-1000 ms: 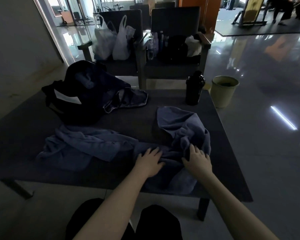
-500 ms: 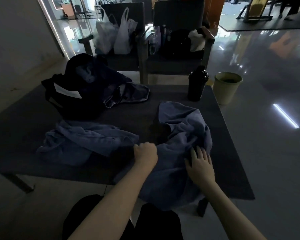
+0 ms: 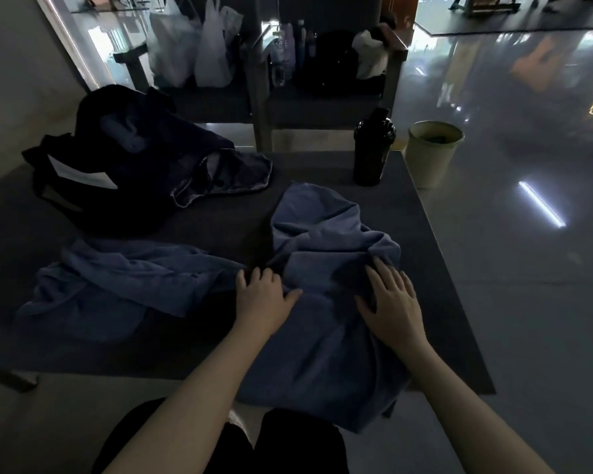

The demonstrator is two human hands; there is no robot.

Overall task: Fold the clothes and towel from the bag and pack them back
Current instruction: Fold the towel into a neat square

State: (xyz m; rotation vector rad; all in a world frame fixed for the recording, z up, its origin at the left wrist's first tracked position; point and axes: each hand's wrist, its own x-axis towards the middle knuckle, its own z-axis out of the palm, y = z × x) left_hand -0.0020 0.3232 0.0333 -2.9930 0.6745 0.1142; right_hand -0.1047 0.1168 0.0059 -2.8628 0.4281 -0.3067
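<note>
the blue cloth (image 3: 322, 261) lies bunched under our hands, hanging off the table (image 3: 428, 268). our right hand (image 3: 391, 302) rests flat and open on it. our left hand (image 3: 264, 295) bends at its edge; we cannot tell if it grips. we should smooth it first. the white tag (image 3: 79, 172) on the bag (image 3: 144, 172) past our left hand shows no words we can read.

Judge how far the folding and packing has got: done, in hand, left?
Done: clothes lie out of the black fabric bag; none looks folded. In hand: left hand and right hand rest on the crumpled blue-grey cloth. Left: fold it, the second rumpled blue cloth and the dark grey garment by the bag, then pack.
</note>
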